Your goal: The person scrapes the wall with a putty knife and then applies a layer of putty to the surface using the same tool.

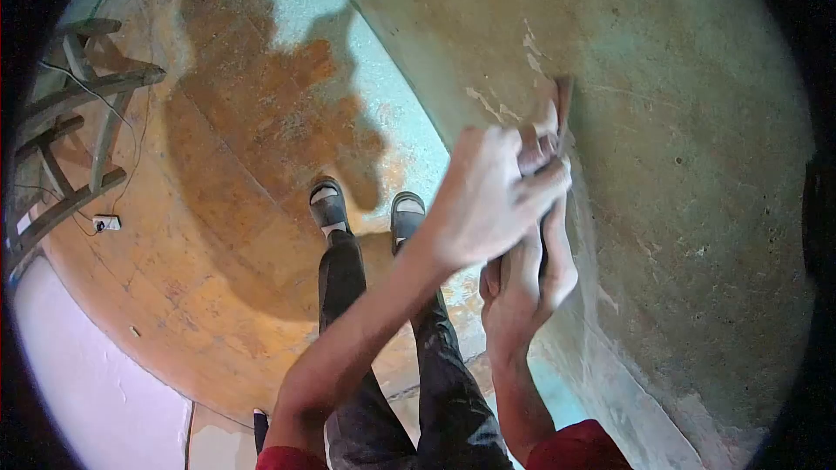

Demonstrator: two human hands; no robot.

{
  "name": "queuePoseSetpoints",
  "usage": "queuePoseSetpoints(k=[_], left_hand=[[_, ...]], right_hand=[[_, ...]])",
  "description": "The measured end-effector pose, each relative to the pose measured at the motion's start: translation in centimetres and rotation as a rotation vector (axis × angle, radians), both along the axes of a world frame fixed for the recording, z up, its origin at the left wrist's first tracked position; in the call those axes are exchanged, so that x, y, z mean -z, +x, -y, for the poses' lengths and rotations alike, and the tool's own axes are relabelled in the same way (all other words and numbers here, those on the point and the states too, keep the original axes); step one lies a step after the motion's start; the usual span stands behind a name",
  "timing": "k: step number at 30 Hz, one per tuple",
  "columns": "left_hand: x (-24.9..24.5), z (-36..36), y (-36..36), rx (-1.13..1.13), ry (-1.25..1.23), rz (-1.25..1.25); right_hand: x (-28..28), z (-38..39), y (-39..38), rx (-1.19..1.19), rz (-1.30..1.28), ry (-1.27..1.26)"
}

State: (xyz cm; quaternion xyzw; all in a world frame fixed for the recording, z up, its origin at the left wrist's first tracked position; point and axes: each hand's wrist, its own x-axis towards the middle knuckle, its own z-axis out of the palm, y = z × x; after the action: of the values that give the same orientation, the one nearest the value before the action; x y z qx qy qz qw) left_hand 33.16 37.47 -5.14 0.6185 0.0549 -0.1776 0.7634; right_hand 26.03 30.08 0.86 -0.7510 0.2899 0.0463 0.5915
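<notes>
A scraper [565, 103], its thin brownish blade seen almost edge-on, stands against the worn greenish wall [697, 183] on the right. My left hand [498, 190], whitish with dust, is closed around the upper part of the scraper near the blade. Just below it, my right hand [527, 283] grips the lower part, where a dark strip of handle shows between the fingers. Much of the handle is hidden by both hands. Beside the blade, the wall has pale chipped patches and scratches.
My feet in dark sandals [328, 200] stand on an orange-brown floor [235, 261] with pale blotches along the wall. A wooden trestle [96, 113] is at the left, with a thin cable and a white socket block [106, 223] beside it. A large shadow falls across the floor.
</notes>
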Motion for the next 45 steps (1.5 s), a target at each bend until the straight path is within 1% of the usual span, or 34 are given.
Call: queuePoseSetpoints(k=[1, 2, 3, 5, 6, 7, 9, 10, 11, 13, 14, 15, 17, 18, 19, 20, 21, 23, 24, 25, 27, 29, 31, 32, 33, 35, 36, 37, 39, 40, 42, 43, 44, 45], left_hand=[[-0.8, -0.7, 0.6, 0.06, -0.008, -0.118], [-1.5, -2.1, 1.7, 0.118, 0.101, 0.007], [-1.0, -1.8, 1.2, 0.119, 0.108, 0.006], [-0.2, -0.1, -0.3, -0.038, 0.054, 0.069], [-1.2, 0.3, -0.8, -0.032, -0.01, 0.114], [-1.8, 0.7, -0.7, -0.091, 0.048, 0.171], [-2.1, -0.6, 0.4, 0.078, 0.118, 0.059], [-1.2, -0.6, 0.4, 0.014, 0.109, 0.073], [-1.4, -0.6, 0.2, 0.016, 0.113, 0.068], [-2.7, -0.5, 0.0, 0.001, 0.103, 0.069], [-1.7, 0.5, -1.0, 0.037, 0.048, 0.032], [-2.3, 0.8, -1.0, 0.005, 0.174, 0.197], [-2.5, 0.7, -0.7, -0.064, 0.086, 0.056], [-2.2, 0.4, -0.3, -0.058, 0.08, 0.057], [-1.5, -0.3, 0.7, -0.047, 0.213, 0.222], [-1.2, -0.9, 1.4, -0.044, 0.352, 0.388], [-1.6, -0.5, 0.9, -0.05, 0.353, 0.391], [-2.3, 1.0, -1.0, -0.02, 0.182, 0.165], [-1.6, 1.6, -1.4, -0.075, 0.077, 0.067], [-2.6, 0.5, -0.1, -0.073, 0.097, -0.009], [-1.9, -1.1, 2.1, -0.028, 0.214, -0.012], [-2.0, -0.7, 1.1, -0.066, 0.172, 0.046], [-2.6, 0.2, 0.3, -0.07, 0.211, 0.213], [-2.6, 0.1, -0.2, -0.055, 0.126, 0.097], [-2.4, -0.2, 0.5, -0.069, 0.124, 0.105], [-2.1, -1.5, 1.5, 0.058, 0.289, 0.197], [-2.5, -0.8, 0.8, -0.014, 0.111, -0.006], [-1.6, -0.1, 0.1, -0.053, 0.188, 0.139], [-2.1, 0.4, -0.8, -0.012, 0.204, 0.106], [-1.6, 0.9, -1.6, -0.021, 0.192, 0.111], [1.4, 2.1, -3.9, 0.125, 0.424, 0.343], [2.0, 2.0, -5.0, 0.191, 0.455, 0.201], [2.7, 1.7, -6.4, 0.256, 0.483, 0.058], [3.9, 1.7, -8.5, 0.212, 0.48, 0.036]], right_hand=[[0.4, 0.1, 0.6, -0.026, -0.008, 0.0], [0.9, -0.2, 1.0, -0.039, 0.062, 0.115], [1.1, -0.5, 0.6, -0.038, 0.061, 0.122], [0.7, -0.7, -0.6, 0.094, 0.002, 0.053], [0.0, -0.6, -1.2, 0.102, -0.002, -0.001], [-0.8, 0.2, -1.1, 0.079, -0.035, 0.075], [-0.2, -0.1, -1.4, 0.053, 0.005, 0.104], [0.2, -0.7, -1.4, 0.027, 0.008, 0.066], [0.6, -1.2, -1.4, 0.044, 0.02, 0.078], [0.4, -0.9, -1.8, 0.14, 0.077, 0.213], [-0.1, -0.7, -1.7, 0.141, 0.06, 0.163], [-0.5, 0.0, -1.7, 0.095, 0.015, 0.053], [-0.4, 1.1, -0.5, -0.008, 0.005, 0.049], [0.5, 0.9, 0.3, -0.016, 0.054, 0.104], [1.4, 0.5, 1.0, -0.029, 0.109, 0.16], [1.4, 0.3, 0.6, -0.067, 0.119, 0.071], [0.8, 0.2, -0.1, -0.072, 0.122, 0.072], [-0.3, -0.2, -1.3, 0.129, 0.081, 0.04], [-0.1, -0.3, -1.0, 0.132, 0.078, 0.037], [0.4, -0.2, -0.3, 0.088, 0.079, 0.06], [1.4, -0.3, 1.0, -0.019, 0.088, 0.109], [1.3, -0.7, -0.1, -0.065, 0.149, 0.047], [-0.3, -0.6, -0.9, 0.08, 0.041, 0.077], [-0.7, -0.3, -0.7, 0.037, 0.019, 0.094], [-0.3, -0.6, -0.9, 0.043, 0.016, 0.088], [1.1, -2.0, -1.3, 0.012, 0.079, 0.061], [0.7, -2.8, -1.1, 0.139, 0.089, 0.184], [2.0, -1.3, -1.4, 0.066, 0.136, 0.025], [1.8, 0.2, -2.8, 0.085, 0.075, 0.137], [1.5, 1.3, -3.3, 0.076, 0.08, 0.125], [1.3, 4.0, -4.3, -0.039, -0.173, -0.064], [1.7, 6.3, -5.8, -0.081, -0.273, -0.066], [3.4, 10.0, -8.3, -0.328, -0.321, -0.314], [2.8, 11.4, -9.3, -0.397, -0.462, -0.313]])
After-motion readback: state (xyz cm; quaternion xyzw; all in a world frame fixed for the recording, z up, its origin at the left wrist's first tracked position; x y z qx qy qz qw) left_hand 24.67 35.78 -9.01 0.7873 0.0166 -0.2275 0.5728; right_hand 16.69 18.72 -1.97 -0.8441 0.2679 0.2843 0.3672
